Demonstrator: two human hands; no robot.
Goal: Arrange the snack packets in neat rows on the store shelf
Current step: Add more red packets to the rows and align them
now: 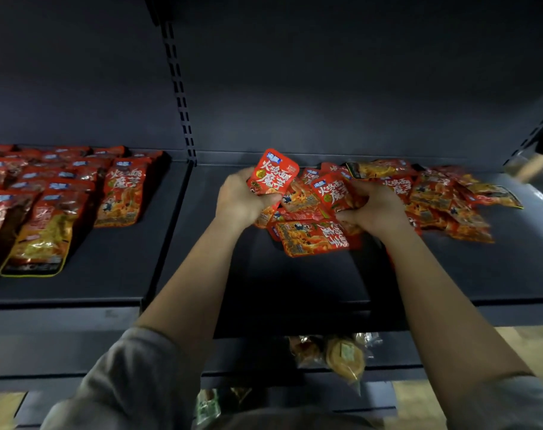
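A loose heap of red and orange snack packets [431, 193] lies on the right bay of the dark shelf [295, 274]. My left hand [237, 200] grips one red packet [273, 173] and holds it upright above the heap's left end. Just to the right, my right hand [377, 209] curls round another red packet [333, 189] in the pile. One packet [310, 238] lies flat in front of both hands. On the left bay, more packets [46, 197] lie in overlapping rows running front to back.
An upright slotted post [180, 97] divides the two bays. The dark back panel rises behind. Below the shelf edge, a lower shelf holds wrapped yellow pastries [344, 358] and a green packet [208, 405]. Bare shelf lies in front of the heap.
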